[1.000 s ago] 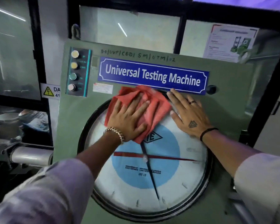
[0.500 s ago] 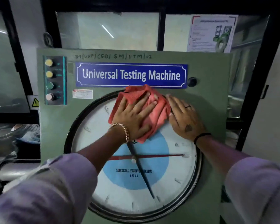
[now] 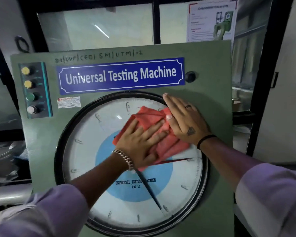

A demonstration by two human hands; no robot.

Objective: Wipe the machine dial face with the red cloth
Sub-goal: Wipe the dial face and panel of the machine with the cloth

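Note:
The machine dial face (image 3: 91, 151) is a large round white disc with a blue centre, a black rim, a black pointer and a red pointer. The red cloth (image 3: 152, 119) lies crumpled on its upper right part. My left hand (image 3: 140, 144) presses flat on the cloth, fingers spread, holding it against the glass. My right hand (image 3: 184, 120) lies flat over the dial's upper right rim, fingers straight and together. Its thumb touches the cloth's right edge.
A blue "Universal Testing Machine" nameplate (image 3: 120, 76) sits above the dial on the green panel (image 3: 212, 100). A strip of push buttons (image 3: 31, 90) is at the upper left, a black knob (image 3: 190, 76) at the upper right. Windows and a poster (image 3: 212, 21) stand behind.
My left hand has slid the cloth down and to the right, from the dial's top rim onto the glass. My right hand has stayed at the upper right rim.

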